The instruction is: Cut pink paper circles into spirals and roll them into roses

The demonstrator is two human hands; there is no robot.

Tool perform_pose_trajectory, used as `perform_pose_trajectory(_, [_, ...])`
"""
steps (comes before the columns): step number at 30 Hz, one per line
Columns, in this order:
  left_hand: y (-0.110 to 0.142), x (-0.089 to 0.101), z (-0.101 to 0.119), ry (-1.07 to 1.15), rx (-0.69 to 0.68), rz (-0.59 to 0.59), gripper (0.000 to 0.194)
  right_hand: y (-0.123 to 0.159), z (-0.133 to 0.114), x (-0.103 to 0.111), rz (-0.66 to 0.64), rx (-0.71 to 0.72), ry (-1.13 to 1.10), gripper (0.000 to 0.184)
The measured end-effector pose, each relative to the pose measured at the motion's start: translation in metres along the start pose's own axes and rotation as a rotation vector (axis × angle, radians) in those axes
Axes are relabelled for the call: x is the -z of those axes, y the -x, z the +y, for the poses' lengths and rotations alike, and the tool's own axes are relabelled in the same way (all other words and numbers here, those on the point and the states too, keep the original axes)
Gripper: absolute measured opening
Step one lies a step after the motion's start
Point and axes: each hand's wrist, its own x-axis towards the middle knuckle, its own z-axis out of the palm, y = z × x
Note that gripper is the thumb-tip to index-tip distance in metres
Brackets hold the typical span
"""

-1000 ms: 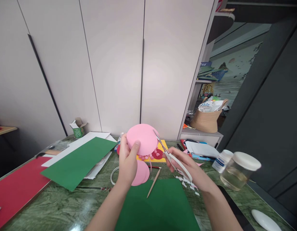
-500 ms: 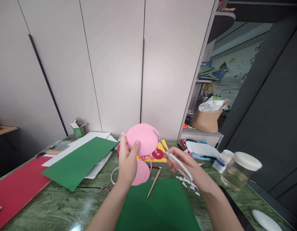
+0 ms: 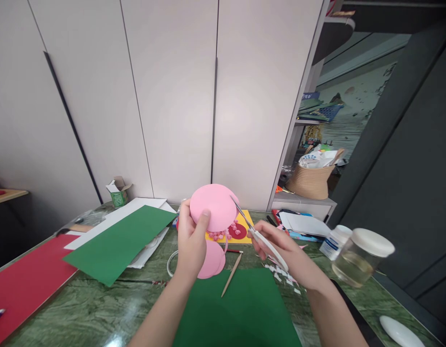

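My left hand [image 3: 194, 236] grips a round pink paper disc [image 3: 213, 205] at its lower left, thumb on the front face. White-handled scissors [image 3: 268, 246] are in my right hand [image 3: 277, 241], and their blades reach over the disc's right edge. A narrow pink strip [image 3: 226, 241] hangs below the disc. Under my hands lie more pink paper circles [image 3: 211, 260], partly behind my left hand. Behind the disc, a yellow sheet [image 3: 247, 218] carries small pink curled pieces [image 3: 217, 235] and a dark red circle [image 3: 239, 232].
A green sheet [image 3: 237, 308] lies in front with a pointed wooden stick [image 3: 231, 275] across its far edge. White paper scraps [image 3: 281, 273] are scattered at right, near a lidded clear jar [image 3: 356, 262] and a white bottle [image 3: 334, 242]. Green and red sheets [image 3: 31, 274] cover the left.
The scissor handles have drawn slightly closer together. The disc has turned or shifted very slightly, and both hands stay in nearly the same place.
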Motion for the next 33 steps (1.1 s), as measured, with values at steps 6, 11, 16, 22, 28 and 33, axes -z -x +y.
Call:
perform_pose_trajectory(6, [-0.001, 0.000, 0.001, -0.005, -0.009, 0.020, 0.026, 0.001, 0.002, 0.000, 0.007, -0.031, 0.013, 0.019])
perform_pose_trajectory(11, [-0.001, 0.000, 0.002, -0.005, -0.013, 0.042, 0.025, 0.000, 0.003, 0.000, 0.002, -0.023, 0.023, 0.020])
perform_pose_trajectory(16, [0.000, -0.001, 0.004, 0.006, 0.005, 0.065, 0.025, -0.001, 0.005, -0.002, 0.006, -0.013, 0.005, 0.021])
perform_pose_trajectory(22, [0.000, -0.004, 0.007, 0.152, 0.076, -0.055, 0.023, -0.002, 0.005, -0.005, 0.044, 0.047, -0.025, 0.021])
perform_pose_trajectory(28, [0.002, -0.007, 0.004, 0.132, 0.037, -0.086, 0.035, -0.003, -0.001, -0.009, 0.073, 0.043, -0.051, 0.021])
perform_pose_trajectory(33, [0.004, -0.007, 0.005, 0.063, 0.013, -0.071, 0.035, -0.005, -0.001, -0.011, 0.084, 0.044, -0.058, 0.020])
